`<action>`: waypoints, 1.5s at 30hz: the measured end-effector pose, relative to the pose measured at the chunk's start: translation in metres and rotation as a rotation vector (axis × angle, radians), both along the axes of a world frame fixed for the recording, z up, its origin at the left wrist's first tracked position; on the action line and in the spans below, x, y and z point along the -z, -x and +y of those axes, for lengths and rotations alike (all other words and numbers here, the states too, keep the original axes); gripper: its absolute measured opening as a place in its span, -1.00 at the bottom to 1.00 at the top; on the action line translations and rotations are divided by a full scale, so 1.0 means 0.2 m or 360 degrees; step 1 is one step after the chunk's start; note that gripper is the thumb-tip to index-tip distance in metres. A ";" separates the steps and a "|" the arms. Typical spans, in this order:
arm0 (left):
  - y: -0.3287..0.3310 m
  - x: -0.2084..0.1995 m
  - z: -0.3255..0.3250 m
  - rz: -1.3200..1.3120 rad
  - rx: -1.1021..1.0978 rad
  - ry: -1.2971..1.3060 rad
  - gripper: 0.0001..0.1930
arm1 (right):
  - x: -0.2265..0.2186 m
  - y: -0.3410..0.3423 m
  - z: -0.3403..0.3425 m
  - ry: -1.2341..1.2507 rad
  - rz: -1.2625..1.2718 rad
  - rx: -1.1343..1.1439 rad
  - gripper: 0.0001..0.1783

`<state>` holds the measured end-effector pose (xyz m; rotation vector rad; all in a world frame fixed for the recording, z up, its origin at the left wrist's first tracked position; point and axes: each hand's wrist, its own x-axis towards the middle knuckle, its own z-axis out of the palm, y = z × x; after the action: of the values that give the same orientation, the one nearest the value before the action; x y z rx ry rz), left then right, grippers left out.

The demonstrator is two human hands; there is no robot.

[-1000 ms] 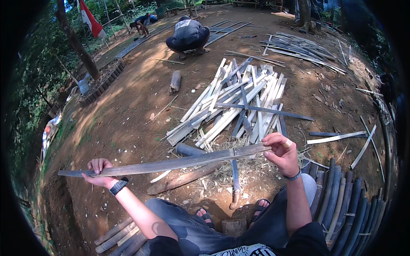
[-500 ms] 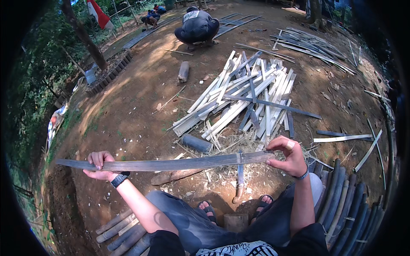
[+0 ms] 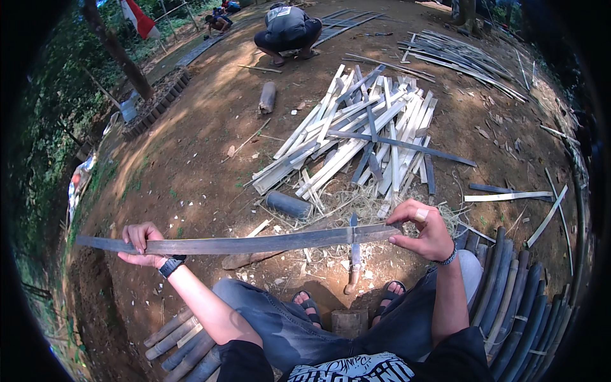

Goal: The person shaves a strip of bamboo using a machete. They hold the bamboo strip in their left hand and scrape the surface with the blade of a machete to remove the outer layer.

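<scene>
A long, dark-skinned bamboo strip [image 3: 267,243] lies level across my lap's front, bowed slightly, with a node near its right part. My left hand [image 3: 143,245] is closed round it a little in from its left end. At the other end my right hand [image 3: 421,230] pinches the tip between thumb and fingers. Behind the strip, a large knife [image 3: 354,260] rests near my feet, its brown handle toward me and part of its blade hidden by the strip. A short wooden block [image 3: 349,323] stands between my feet.
Ahead lies a heap of split bamboo strips [image 3: 391,105] above shavings. A dark bamboo piece [image 3: 287,204] lies beside it. Bamboo poles flank me on the right [image 3: 503,286] and left [image 3: 184,356]. Farther off, a person [image 3: 284,35] crouches near laid-out strips.
The view has shifted slightly, so the scene sits a little farther left and higher. Both hands keep the bamboo strip in nearly the same pose.
</scene>
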<state>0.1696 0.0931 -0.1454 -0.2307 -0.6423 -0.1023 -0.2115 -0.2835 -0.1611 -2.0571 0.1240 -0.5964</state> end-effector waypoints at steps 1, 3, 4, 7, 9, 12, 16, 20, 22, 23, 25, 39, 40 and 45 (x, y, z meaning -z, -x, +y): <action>0.00 0.00 0.00 0.0008 -0.0001 -0.0015 -0.67 | 0.00 0.00 0.00 -0.0001 -0.0003 -0.0005 -0.69; 0.00 0.00 0.00 0.0020 -0.0002 -0.0045 -0.67 | 0.00 0.00 0.00 -0.0002 -0.0012 -0.0014 -0.71; 0.00 0.00 0.01 0.0011 -0.0042 -0.0097 -0.67 | -0.01 0.00 -0.01 -0.0014 -0.0009 -0.0022 -0.72; 0.00 0.00 0.03 0.0016 -0.0190 -0.0269 -0.66 | 0.00 0.00 -0.01 -0.0090 0.0009 -0.0039 -0.74; 0.02 -0.03 0.03 0.0054 -0.0331 -0.0405 -0.65 | 0.02 0.00 -0.01 -0.0193 0.0029 -0.0046 -0.75; 0.05 -0.07 0.03 0.0157 -0.0402 -0.0427 -0.64 | 0.03 -0.01 0.00 -0.0331 0.0121 -0.0032 -0.78; 0.06 -0.11 0.09 0.0244 -0.0345 -0.0478 -0.64 | 0.21 -0.08 -0.02 -0.0793 0.0043 -0.0017 -0.71; 0.07 -0.09 0.08 0.0476 -0.0595 -0.0868 -0.60 | 0.49 -0.23 -0.13 -0.0574 0.0319 0.0679 -0.58; 0.06 -0.05 0.00 0.0554 -0.0751 -0.0991 -0.59 | 0.80 -0.24 -0.25 -0.0376 0.0896 0.0932 -0.49; 0.06 -0.07 -0.05 0.0664 -0.0889 -0.1029 -0.58 | 1.03 -0.23 -0.30 -0.0331 0.1175 0.0993 -0.46; 0.05 -0.05 -0.12 0.0923 -0.1133 -0.1153 -0.58 | 1.51 -0.17 -0.24 0.0031 0.1744 0.0772 -0.35; 0.02 0.00 -0.19 0.1369 -0.1259 -0.1051 -0.58 | 2.38 -0.23 0.45 -0.0123 0.2082 0.0815 -0.25; 0.02 0.00 -0.21 0.1386 -0.1232 -0.1047 -0.59 | 2.40 -0.22 0.41 -0.0137 0.2114 0.0773 -0.27; 0.04 -0.02 -0.13 0.1338 -0.1291 -0.1008 -0.59 | 2.29 -0.28 0.52 0.0005 0.2089 0.0661 -0.31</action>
<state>0.1623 0.0662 -0.1407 0.5896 0.1880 0.5484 -0.1549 -0.1789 -0.6190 -2.1056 1.3060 0.6131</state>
